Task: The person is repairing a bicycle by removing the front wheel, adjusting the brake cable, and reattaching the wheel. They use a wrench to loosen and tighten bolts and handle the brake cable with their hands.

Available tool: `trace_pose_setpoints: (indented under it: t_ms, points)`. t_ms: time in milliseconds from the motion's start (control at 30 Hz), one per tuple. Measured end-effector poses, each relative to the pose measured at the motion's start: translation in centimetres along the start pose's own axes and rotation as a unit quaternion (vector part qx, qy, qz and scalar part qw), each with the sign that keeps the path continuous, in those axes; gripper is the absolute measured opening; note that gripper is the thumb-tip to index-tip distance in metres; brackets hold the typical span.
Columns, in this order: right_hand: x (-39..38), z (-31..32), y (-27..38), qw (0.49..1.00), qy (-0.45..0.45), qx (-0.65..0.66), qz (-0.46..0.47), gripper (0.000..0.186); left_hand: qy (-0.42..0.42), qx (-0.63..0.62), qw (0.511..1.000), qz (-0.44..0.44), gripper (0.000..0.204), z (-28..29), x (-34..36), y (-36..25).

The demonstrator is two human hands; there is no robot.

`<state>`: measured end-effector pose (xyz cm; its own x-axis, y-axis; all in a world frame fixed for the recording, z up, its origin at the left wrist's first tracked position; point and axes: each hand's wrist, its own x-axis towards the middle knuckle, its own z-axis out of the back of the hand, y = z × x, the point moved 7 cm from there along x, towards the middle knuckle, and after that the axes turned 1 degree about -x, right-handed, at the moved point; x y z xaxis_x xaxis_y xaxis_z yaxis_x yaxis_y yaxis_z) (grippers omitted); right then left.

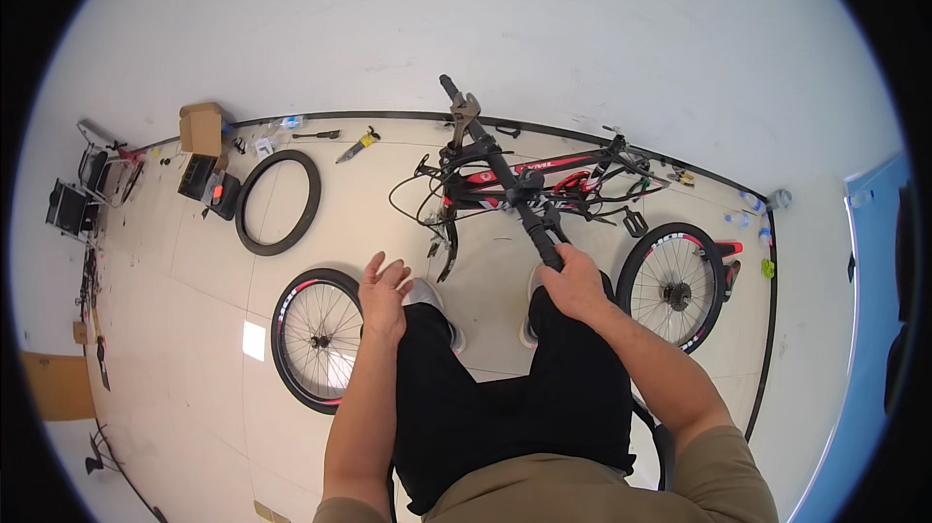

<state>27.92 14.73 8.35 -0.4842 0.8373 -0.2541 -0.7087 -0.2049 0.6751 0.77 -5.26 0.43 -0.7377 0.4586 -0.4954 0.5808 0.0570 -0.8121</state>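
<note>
My right hand (575,282) is closed around the near grip of a black bicycle handlebar (500,168). The handlebar slants away to the far left and is joined to a black and red bicycle frame (544,168), which has no wheels fitted. Near the far grip, what looks like an adjustable wrench (464,115) rests against the bar. Loose cables loop around the front fork (448,241). My left hand (385,292) hovers with fingers apart and nothing in it, just beside a bicycle wheel (320,340) on the floor.
A second wheel (677,296) with a sprocket cluster lies by my right leg. Farther left are a loose tyre (243,204), an opened cardboard box (201,130) and a black case (209,185). Plastic bottles (738,219) stand along the right wall; a folding chair (95,173) is far left.
</note>
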Motion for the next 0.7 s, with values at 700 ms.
trace_pose_setpoints:
  t_ms: [700]
  points:
    - [-0.9, 3.2, 0.0, 0.983, -0.015, -0.182, 0.023, 0.028, -0.042, 0.117, 0.976, 0.181, 0.05, -1.7, 4.7, 3.2]
